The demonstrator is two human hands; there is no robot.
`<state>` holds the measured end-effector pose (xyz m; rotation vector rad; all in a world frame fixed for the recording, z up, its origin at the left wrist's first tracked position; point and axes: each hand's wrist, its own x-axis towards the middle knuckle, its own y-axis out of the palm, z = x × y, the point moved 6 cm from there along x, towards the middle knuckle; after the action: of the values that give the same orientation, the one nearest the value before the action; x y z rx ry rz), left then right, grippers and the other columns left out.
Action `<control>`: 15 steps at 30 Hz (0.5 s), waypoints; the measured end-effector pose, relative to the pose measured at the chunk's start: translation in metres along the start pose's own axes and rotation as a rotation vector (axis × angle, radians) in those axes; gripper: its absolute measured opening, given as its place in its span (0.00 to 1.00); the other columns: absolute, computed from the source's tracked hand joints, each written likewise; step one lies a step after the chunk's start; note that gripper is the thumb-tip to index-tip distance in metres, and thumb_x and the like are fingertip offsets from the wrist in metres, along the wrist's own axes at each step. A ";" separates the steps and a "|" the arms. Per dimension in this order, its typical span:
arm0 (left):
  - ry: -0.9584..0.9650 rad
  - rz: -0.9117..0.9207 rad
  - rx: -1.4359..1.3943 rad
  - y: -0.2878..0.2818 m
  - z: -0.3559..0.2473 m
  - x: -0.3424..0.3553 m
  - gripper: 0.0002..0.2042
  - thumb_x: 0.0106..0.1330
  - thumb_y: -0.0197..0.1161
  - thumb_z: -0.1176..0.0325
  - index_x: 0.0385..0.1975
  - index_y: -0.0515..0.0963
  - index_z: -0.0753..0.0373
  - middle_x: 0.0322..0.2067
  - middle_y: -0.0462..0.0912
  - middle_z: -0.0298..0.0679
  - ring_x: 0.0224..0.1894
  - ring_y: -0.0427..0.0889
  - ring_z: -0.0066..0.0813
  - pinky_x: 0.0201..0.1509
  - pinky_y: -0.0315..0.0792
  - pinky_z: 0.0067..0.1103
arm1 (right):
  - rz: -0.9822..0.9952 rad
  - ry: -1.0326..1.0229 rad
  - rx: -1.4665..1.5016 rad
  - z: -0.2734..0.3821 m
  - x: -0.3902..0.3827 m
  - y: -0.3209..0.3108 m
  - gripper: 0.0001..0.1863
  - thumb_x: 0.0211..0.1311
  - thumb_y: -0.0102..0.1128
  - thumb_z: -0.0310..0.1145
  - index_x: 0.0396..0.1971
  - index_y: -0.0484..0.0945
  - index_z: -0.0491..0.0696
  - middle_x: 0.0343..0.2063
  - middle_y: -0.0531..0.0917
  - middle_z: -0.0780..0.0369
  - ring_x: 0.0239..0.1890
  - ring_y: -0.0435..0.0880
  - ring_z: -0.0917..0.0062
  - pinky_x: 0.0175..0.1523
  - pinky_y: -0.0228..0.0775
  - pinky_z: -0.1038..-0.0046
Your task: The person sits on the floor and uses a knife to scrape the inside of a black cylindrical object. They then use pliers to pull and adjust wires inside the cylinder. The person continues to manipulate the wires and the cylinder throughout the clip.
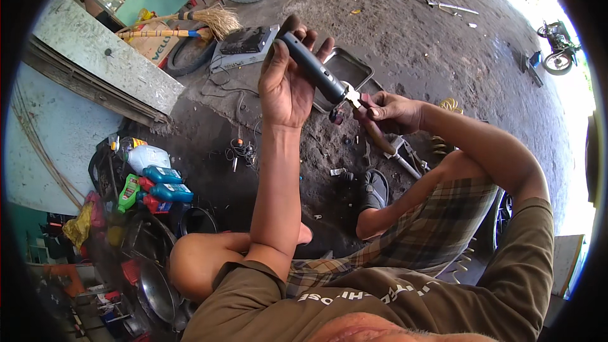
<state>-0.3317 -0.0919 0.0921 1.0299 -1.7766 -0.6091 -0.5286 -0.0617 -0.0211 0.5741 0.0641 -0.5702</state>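
My left hand (288, 92) is raised in front of me and wrapped round a black cylinder (310, 65), its thumb on the near side. The cylinder slants down to the right and has small marks or holes along its side. At its lower right end sit the bright metal jaws of what look like pliers with dark red grips (361, 113). My right hand (394, 113) is closed on those grips; its fingers hide part of them. Whether the jaws bite on the cylinder or only touch it, I cannot tell.
Beyond my hands a metal tray (372, 76) lies on the dirt floor. A yellow coil spring (449, 104) and a metal tube (406, 166) are near my right knee. On the left are several bottles (166, 175), tangled wires (240, 150), a broom (218, 20) and a box (244, 49).
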 end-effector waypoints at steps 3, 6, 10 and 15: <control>0.014 0.047 -0.026 -0.003 -0.005 0.001 0.30 0.79 0.62 0.59 0.74 0.62 0.66 0.53 0.77 0.39 0.63 0.76 0.34 0.84 0.58 0.49 | -0.167 -0.119 -0.203 0.011 0.003 -0.003 0.22 0.64 0.79 0.44 0.48 0.87 0.43 0.36 0.89 0.63 0.39 0.86 0.78 0.48 0.79 0.70; 0.020 0.069 -0.015 -0.008 -0.010 0.002 0.32 0.78 0.62 0.59 0.76 0.60 0.66 0.52 0.76 0.38 0.62 0.76 0.33 0.84 0.58 0.48 | -0.143 -0.107 -0.209 0.016 0.005 0.006 0.22 0.63 0.79 0.42 0.50 0.88 0.42 0.36 0.89 0.63 0.41 0.86 0.79 0.49 0.79 0.70; 0.027 0.056 -0.040 -0.013 -0.009 0.003 0.32 0.78 0.62 0.59 0.76 0.60 0.65 0.52 0.76 0.38 0.62 0.76 0.33 0.85 0.57 0.47 | -0.167 -0.135 -0.254 0.019 0.003 0.007 0.23 0.64 0.79 0.42 0.51 0.87 0.41 0.35 0.89 0.64 0.40 0.86 0.79 0.48 0.79 0.70; 0.036 0.034 -0.031 -0.018 -0.010 0.003 0.30 0.79 0.62 0.59 0.74 0.62 0.64 0.52 0.76 0.39 0.62 0.76 0.33 0.84 0.58 0.47 | -0.161 -0.130 -0.247 0.018 0.005 0.006 0.23 0.65 0.78 0.43 0.51 0.87 0.40 0.36 0.89 0.64 0.40 0.86 0.80 0.48 0.80 0.70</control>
<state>-0.3164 -0.1037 0.0835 0.9816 -1.7448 -0.5920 -0.5227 -0.0698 -0.0039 0.2926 0.0569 -0.7425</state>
